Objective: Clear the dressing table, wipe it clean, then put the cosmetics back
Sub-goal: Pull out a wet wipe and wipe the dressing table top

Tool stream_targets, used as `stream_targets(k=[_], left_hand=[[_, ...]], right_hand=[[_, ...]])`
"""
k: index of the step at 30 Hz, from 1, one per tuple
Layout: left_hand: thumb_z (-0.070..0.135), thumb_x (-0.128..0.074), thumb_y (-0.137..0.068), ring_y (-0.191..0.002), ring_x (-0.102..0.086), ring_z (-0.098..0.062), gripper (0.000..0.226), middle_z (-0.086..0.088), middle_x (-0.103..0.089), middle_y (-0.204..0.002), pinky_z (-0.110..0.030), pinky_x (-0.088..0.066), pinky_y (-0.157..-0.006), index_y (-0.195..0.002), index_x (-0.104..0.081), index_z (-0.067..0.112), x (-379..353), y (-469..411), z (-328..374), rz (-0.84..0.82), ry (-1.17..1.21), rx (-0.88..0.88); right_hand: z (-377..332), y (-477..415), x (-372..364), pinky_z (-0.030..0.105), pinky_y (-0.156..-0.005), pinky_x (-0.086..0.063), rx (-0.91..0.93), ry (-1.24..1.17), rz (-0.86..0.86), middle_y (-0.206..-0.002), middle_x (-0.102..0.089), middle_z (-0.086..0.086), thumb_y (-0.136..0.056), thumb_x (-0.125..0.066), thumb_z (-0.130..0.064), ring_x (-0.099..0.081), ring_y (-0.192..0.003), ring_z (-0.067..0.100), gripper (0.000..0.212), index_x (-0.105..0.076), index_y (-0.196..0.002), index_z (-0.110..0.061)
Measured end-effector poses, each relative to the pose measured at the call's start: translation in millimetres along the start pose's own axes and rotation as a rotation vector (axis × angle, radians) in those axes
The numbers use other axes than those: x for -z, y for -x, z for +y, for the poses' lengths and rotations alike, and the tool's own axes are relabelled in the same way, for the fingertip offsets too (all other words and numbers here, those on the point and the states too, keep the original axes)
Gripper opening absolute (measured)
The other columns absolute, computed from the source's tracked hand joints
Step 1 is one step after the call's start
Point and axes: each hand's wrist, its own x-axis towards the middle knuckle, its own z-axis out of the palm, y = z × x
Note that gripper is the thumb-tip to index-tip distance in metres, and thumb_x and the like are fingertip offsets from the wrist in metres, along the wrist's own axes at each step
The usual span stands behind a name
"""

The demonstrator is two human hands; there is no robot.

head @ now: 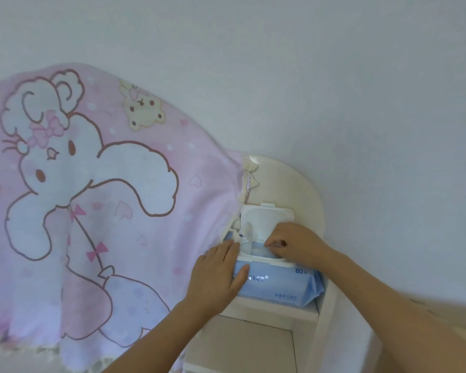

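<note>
Steadying the blue pack of wet wipes (280, 288), the left grip (218, 273) is lying released on the pack's left end: its fingers are stretching straight across the top and the thumb is pressing against the front face. The pack is sitting on the top shelf (269, 310) of a white unit, filling the shelf's right end and touching the upright side panel (327, 313). Its white flip lid (269, 214) is standing open, tilting back toward the wall (334, 76).

The right grip (293, 243) is reaching in over the pack from the right, with its fingers (273, 244) curling down at the opening just under the raised lid. A white fold is showing there, but I cannot tell whether the fingers are pinching it or only touching it.

A pink cloth (105, 184) printed with a white cartoon animal and a small bear is hanging over the left of the unit, its trimmed edge draping down to the pack's back left corner. A cream rounded frame (293, 179) is curving out from under the cloth, behind the pack and along the wall.
</note>
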Motion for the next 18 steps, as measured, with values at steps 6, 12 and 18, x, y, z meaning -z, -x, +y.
stream_targets(k=[6,12,18], left_hand=[[0.044,-0.036,-0.082,-0.080,-0.068,-0.012,0.047,-0.001,-0.069,-0.104,-0.021,-0.051,-0.057,-0.103,-0.065,0.014,-2.5,0.9,-1.8,-0.002,-0.023,-0.006],[0.043,-0.036,-0.082,-0.080,-0.068,-0.013,0.048,-0.003,-0.069,-0.105,-0.021,-0.051,-0.055,-0.104,-0.066,0.012,-4.1,-0.2,-1.7,-0.017,-0.024,0.008],[0.043,-0.036,-0.083,-0.084,-0.069,-0.015,0.049,-0.005,-0.069,-0.107,-0.021,-0.051,-0.055,-0.107,-0.065,0.011,-0.1,1.2,-0.9,-0.095,-0.006,0.007]], right_hand=[[4.5,-1.4,-5.3,0.031,-0.082,-0.042,0.049,0.067,-0.009,-0.083,-0.050,-0.008,-0.088,-0.056,-0.018,-0.047,-0.086,0.011,0.018,-0.071,-0.096,-0.013],[3.6,-8.1,-2.1,0.032,-0.066,-0.042,0.104,0.317,-0.068,-0.095,-0.059,0.003,-0.088,-0.048,-0.020,-0.056,-0.088,0.020,0.022,-0.068,-0.088,-0.009],[1.5,-14.2,-3.6,0.019,-0.047,-0.017,0.310,0.516,0.004,-0.077,-0.053,0.005,-0.088,-0.045,-0.011,-0.056,-0.074,0.024,0.025,-0.064,-0.072,-0.006]])
